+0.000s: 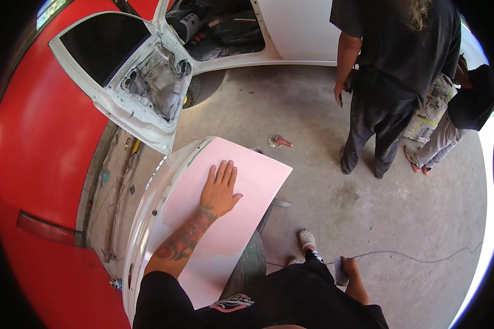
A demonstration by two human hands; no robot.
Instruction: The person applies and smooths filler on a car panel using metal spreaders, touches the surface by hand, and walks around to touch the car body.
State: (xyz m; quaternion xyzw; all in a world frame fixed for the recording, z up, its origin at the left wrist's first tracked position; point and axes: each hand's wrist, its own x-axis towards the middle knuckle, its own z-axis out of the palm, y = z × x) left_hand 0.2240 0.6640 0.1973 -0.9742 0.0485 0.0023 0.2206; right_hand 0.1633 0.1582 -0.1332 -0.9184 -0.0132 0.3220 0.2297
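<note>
My left hand point(219, 189) lies flat on the pale pink surface of a detached car panel point(230, 236), its fingers stretched forward and a little apart. White paint shows along the panel's curved left edge. Low at my right side, my right hand point(351, 267) is closed around a flat greyish block point(340, 272), partly hidden by the fingers. Under the panel's right edge stands a dark rounded support point(247, 271), mostly covered.
A white car with an open, stripped door point(153, 82) stands ahead. A red surface point(44, 137) fills the left. On the concrete floor point(313, 203) lie a red-handled tool point(281, 141) and a cable point(422, 260). Two people in dark clothes point(389, 82) stand at the right.
</note>
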